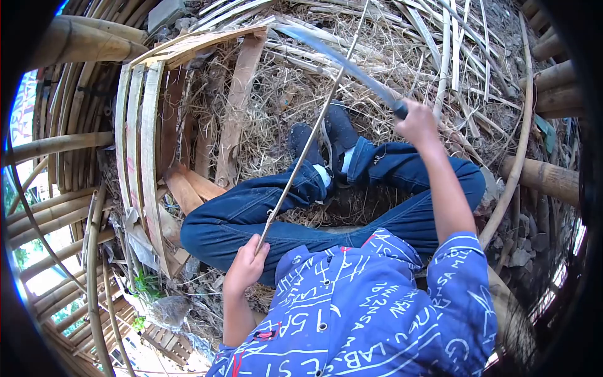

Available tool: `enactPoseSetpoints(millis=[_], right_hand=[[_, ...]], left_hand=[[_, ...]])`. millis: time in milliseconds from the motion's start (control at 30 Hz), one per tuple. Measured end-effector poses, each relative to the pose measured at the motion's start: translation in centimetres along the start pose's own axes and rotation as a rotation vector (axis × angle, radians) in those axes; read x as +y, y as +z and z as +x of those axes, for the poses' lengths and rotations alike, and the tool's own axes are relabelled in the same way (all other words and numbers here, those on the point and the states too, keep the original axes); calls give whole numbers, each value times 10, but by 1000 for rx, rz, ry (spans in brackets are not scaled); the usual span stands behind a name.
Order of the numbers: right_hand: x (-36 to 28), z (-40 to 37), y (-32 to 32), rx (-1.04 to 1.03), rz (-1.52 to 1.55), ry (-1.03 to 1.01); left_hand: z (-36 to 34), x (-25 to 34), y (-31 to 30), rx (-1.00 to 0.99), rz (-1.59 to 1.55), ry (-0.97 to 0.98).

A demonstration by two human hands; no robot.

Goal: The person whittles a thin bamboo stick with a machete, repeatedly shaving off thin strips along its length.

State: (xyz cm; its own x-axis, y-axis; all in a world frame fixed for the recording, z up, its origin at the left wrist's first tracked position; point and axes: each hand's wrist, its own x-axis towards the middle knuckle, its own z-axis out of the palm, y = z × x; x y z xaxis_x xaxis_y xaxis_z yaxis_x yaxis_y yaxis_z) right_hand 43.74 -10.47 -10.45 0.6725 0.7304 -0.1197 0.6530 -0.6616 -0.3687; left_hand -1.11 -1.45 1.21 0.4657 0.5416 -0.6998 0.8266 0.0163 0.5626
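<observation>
My left hand [245, 265] is closed around the lower end of a long, thin bamboo strip [306, 149], which slants up and away past my shoes to the top of the view. In my right hand [417, 125] is the dark handle of a long-bladed machete [355, 70]. Its blade, blurred toward the tip, points up and left and crosses over the strip in this view. My legs in blue jeans [251, 217] are folded on the ground beneath both hands.
A wooden crate [149, 125] stands at the left. Pale bamboo shavings [270, 119] cover the ground ahead, with split bamboo strips [447, 50] lying at the top right. Bamboo poles [69, 147] line the left, and a thick pole [549, 179] lies at the right.
</observation>
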Motion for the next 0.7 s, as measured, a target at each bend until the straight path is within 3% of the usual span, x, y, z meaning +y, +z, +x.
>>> enactPoseSetpoints(millis=[133, 267, 400, 700], right_hand=[[-69, -49, 12, -108, 249, -114], [-108, -76, 20, -214, 220, -297], [-106, -65, 29, -229, 97, -392], [-83, -33, 31, -157, -9, -349]], left_hand=[[0, 3, 5, 28, 35, 2], [1, 6, 5, 30, 57, 23], [0, 8, 7, 42, 120, 15], [-2, 7, 5, 18, 129, 15]])
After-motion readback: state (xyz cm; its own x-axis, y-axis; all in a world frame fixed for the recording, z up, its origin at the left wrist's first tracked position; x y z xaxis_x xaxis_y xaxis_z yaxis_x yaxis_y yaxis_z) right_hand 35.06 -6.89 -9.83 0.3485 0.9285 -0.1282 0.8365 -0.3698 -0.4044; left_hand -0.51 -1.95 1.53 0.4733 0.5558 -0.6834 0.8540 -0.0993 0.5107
